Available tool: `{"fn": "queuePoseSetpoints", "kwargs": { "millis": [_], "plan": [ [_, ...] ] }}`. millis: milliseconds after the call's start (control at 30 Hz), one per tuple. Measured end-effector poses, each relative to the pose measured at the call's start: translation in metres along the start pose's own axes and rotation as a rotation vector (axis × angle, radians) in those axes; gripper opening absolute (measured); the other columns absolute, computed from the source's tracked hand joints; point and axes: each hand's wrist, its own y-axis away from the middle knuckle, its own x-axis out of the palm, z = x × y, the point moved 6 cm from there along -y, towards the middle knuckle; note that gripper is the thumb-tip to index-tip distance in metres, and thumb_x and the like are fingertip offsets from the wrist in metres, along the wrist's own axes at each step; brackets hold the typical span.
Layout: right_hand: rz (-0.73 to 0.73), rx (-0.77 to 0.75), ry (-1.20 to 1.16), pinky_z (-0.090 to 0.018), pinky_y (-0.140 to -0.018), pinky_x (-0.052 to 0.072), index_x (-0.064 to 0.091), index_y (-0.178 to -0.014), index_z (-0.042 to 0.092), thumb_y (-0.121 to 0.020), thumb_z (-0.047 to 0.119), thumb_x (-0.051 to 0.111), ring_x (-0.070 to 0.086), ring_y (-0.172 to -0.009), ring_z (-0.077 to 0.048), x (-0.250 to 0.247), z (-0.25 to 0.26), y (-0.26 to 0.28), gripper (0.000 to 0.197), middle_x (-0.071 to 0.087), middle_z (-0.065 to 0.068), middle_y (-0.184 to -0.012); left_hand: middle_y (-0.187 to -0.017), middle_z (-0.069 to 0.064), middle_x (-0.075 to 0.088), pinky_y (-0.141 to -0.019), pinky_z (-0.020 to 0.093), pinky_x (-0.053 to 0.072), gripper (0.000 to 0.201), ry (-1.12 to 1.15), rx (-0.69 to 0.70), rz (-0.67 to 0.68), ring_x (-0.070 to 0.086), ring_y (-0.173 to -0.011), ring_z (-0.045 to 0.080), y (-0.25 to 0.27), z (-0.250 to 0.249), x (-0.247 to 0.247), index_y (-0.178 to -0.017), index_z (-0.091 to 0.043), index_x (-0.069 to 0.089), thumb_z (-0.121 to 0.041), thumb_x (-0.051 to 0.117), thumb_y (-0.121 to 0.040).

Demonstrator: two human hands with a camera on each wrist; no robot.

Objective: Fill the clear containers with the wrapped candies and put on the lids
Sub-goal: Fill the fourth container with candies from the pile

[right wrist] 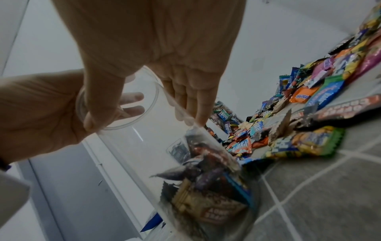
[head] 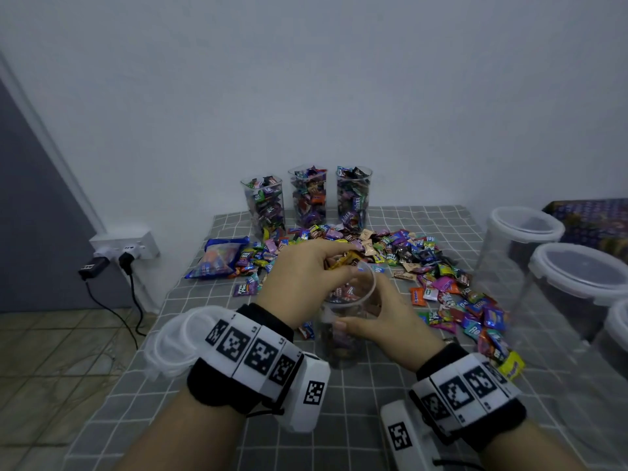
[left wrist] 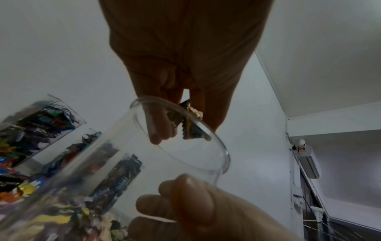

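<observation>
left hand (head: 302, 283) fingers pinch candies (head: 343, 260) over the container (head: 343, 334) gripped by right hand (head: 384, 317), wrappers seemingly reading "relaxa".

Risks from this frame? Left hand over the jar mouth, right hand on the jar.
1. The left hand pinches candies right at the rim of the jar; a wrapper could catch the edge and fall outside.
2. The jar looks tilted in the right hand, so candies already inside may spill out.
3. The stacked lids sit at the table edge beside the left wrist; a bump may knock them off.
</observation>
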Motion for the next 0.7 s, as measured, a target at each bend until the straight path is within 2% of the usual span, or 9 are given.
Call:
{"fn": "queuePoseSetpoints", "kwargs": {
  "millis": [67,133,167,233,333,400,467,533,700],
  "plan": [
    [0.005,0.006,0.005,-0.019,-0.093,0.045,0.041,-0.123,0.035,-0.067,0.022,0.083,0.054,-0.106,0.007,0.001,0.0,0.0,0.07,0.057,0.018,-0.113,-0.072,-0.019,0.058,-0.063,0.003,0.037,0.029,0.002,-0.006,-0.002,0.052,-0.066,-0.012,0.0,0.001,0.0,-0.11,-0.032,0.07,-0.029,0.071,-0.081],
    [-0.002,0.0,0.001,-0.028,-0.098,0.046,0.043,-0.12,0.039,-0.063,0.03,0.084,0.056,-0.108,0.0,0.001,0.0,0.0,0.07,0.059,0.014,-0.114,-0.072,-0.025,0.056,-0.065,0.005,0.038,0.03,0.014,-0.013,-0.008,0.053,-0.066,-0.011,0.0,0.002,0.0,-0.11,-0.033,0.069,-0.028,0.072,-0.08],
    [-0.005,0.0,-0.002,-0.032,-0.099,0.046,0.044,-0.122,0.038,-0.06,0.035,0.084,0.057,-0.109,-0.002,0.001,-0.001,0.0,0.074,0.06,0.013,-0.115,-0.073,-0.027,0.055,-0.069,0.008,0.04,0.031,0.017,-0.014,-0.009,0.053,-0.068,-0.01,0.0,0.002,0.001,-0.111,-0.033,0.069,-0.027,0.072,-0.08],
    [0.006,0.008,0.014,-0.034,-0.101,0.045,0.042,-0.13,0.032,-0.063,0.034,0.084,0.056,-0.111,-0.003,0.002,0.0,0.001,0.079,0.059,0.013,-0.119,-0.077,-0.028,0.055,-0.076,0.013,0.043,0.033,0.013,-0.012,-0.008,0.054,-0.074,-0.008,0.001,0.002,0.002,-0.112,-0.033,0.068,-0.027,0.071,-0.081],
    [0.04,-0.003,0.155,-0.032,-0.101,0.043,0.037,-0.136,0.03,-0.068,0.034,0.081,0.051,-0.116,-0.005,0.001,0.002,0.004,0.081,0.052,0.012,-0.127,-0.099,-0.015,0.066,-0.088,0.02,0.044,0.036,0.005,-0.005,-0.02,0.058,-0.093,0.001,0.002,0.0,0.002,-0.117,-0.033,0.066,-0.028,0.07,-0.082],
    [0.066,0.019,0.382,-0.03,-0.104,0.036,0.033,-0.139,0.025,-0.071,0.04,0.078,0.043,-0.123,-0.011,-0.002,-0.002,0.009,0.083,0.045,0.007,-0.133,-0.111,-0.004,0.069,-0.095,0.026,0.045,0.033,0.022,-0.006,-0.036,0.06,-0.102,0.008,0.002,0.002,0.002,-0.116,-0.031,0.067,-0.03,0.069,-0.083],
    [0.05,0.133,0.611,-0.029,-0.106,0.028,0.025,-0.143,0.017,-0.076,0.042,0.072,0.03,-0.13,-0.017,-0.016,-0.014,0.015,0.086,0.034,0.0,-0.139,-0.116,-0.001,0.067,-0.097,0.032,0.046,0.028,0.044,-0.008,-0.053,0.061,-0.105,0.011,0.002,0.004,0.003,-0.112,-0.03,0.069,-0.031,0.067,-0.084],
    [-0.006,0.285,0.727,-0.032,-0.109,0.026,0.02,-0.144,0.011,-0.081,0.044,0.066,0.025,-0.134,-0.022,-0.039,-0.027,0.021,0.084,0.028,-0.007,-0.145,-0.122,-0.003,0.064,-0.098,0.036,0.046,0.023,0.056,0.001,-0.075,0.061,-0.109,0.01,0.003,0.005,0.004,-0.108,-0.029,0.071,-0.03,0.066,-0.085],
    [-0.073,0.555,0.844,-0.041,-0.108,0.033,0.021,-0.143,0.009,-0.082,0.053,0.058,0.029,-0.134,-0.029,-0.087,-0.051,0.042,0.084,0.029,-0.012,-0.146,-0.117,-0.004,0.065,-0.096,0.038,0.047,0.015,0.12,0.004,-0.118,0.062,-0.103,0.012,0.004,0.006,0.004,-0.098,-0.022,0.075,-0.026,0.067,-0.085]
  ]
}}
